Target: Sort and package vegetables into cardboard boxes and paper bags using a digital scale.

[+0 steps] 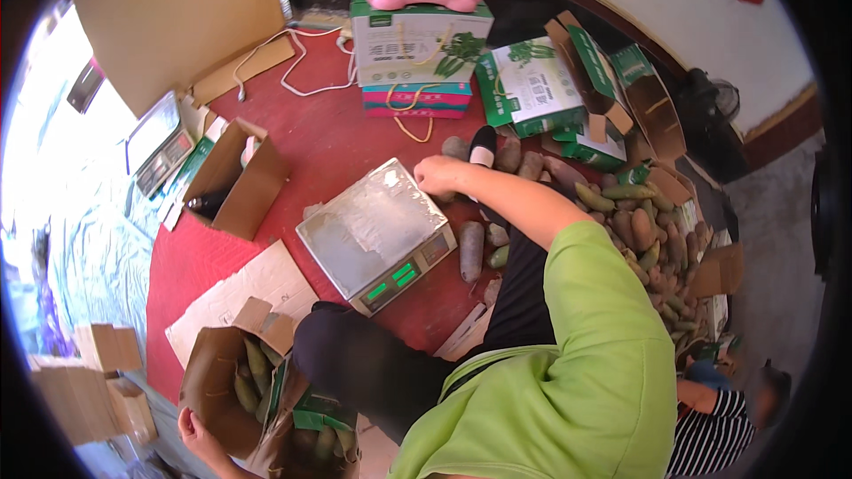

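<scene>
Brown and green tubers (508, 156) are reached by the right hand (437, 175), curled just beyond the weighing scale (377, 235); whether anything is gripped cannot be told. Nearest lies one long tuber (470, 251), lengthwise beside the scale. The left hand (197, 430) clasps a cardboard box (217, 372) nearer than the scale.

Looks like a home packing spot for produce, set up on the floor: a red mat (346, 146), a digital scale (377, 235), printed cartons (532, 84), open cardboard boxes (235, 182) and a heap of long vegetables (652, 253).
</scene>
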{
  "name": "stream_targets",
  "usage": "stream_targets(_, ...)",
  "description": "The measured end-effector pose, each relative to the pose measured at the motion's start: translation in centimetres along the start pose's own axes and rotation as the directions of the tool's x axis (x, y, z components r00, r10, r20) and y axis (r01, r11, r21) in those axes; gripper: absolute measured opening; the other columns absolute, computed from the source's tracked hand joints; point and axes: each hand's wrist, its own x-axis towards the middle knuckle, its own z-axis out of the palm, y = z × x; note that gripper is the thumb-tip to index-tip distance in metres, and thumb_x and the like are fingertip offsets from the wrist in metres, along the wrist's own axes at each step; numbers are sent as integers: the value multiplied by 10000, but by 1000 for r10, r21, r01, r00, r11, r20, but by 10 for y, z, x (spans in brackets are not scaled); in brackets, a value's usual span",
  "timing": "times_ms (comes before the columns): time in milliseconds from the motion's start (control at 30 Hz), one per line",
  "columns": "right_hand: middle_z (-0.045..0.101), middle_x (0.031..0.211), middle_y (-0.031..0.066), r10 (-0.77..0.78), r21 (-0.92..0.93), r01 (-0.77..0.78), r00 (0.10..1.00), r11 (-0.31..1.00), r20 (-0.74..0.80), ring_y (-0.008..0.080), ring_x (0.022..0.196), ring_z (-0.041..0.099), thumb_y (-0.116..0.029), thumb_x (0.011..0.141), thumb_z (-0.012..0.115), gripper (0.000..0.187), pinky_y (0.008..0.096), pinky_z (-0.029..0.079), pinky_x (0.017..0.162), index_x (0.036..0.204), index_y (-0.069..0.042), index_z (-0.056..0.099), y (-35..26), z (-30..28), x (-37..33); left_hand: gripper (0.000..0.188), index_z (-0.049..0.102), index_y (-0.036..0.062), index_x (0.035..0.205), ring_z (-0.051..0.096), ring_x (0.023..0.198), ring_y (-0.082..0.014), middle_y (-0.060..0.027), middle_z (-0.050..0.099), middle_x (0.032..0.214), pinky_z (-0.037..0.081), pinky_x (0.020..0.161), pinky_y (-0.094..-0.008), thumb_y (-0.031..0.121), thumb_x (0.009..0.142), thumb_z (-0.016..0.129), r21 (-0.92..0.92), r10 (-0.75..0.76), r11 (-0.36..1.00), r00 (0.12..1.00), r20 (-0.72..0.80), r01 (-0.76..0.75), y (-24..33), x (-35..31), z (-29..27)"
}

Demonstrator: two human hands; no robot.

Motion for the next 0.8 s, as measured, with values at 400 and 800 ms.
stream_targets(400,665,869,147,457,198,-413,821,889,-342,315,860,632,-223,750,603,179,406,499,771,846,-93,679,189,-57,-137,286,591,-7,1071,555,1048,-291,-141,586,1085,410,921,-341,-9,786,570,-145,552,790,586,593,-596,308,-95,199)
stream_targets(800,646,869,226,783,416,-680,409,604,-468,364,863,628,-185,765,559,229,435,492,796,806,6,678,398,25,-248,165,629,-8,928,591,844,-342,-171,617,907,453,728,-394,62,781,601,23,518,757,621,588,-653,328,-104,252)
